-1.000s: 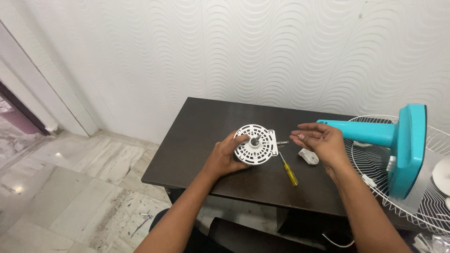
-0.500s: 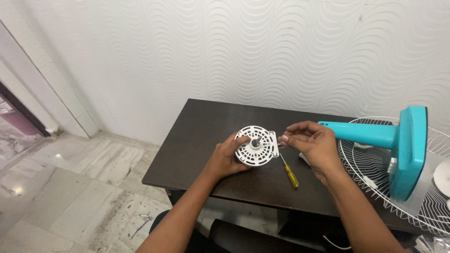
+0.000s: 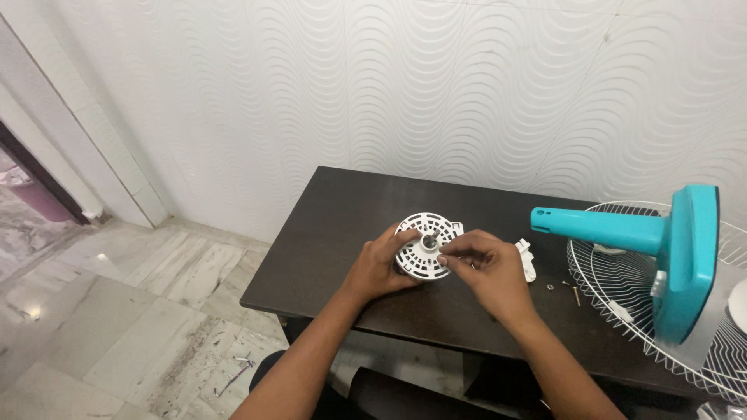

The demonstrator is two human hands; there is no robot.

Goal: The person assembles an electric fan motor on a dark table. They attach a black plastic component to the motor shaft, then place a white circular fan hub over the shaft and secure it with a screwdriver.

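On one dark table (image 3: pixel 334 225), two hands (image 3: pixel 436 264) hold one white vented disc (image 3: pixel 426 243).

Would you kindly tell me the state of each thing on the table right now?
White vented motor cover: face up on the table, gripped at its left edge by the left hand.
Right hand: fingertips pinched at the cover's centre.
Teal fan stand: lying on its side.
Wire fan guard: lying flat.
Small white part: loose on the table.
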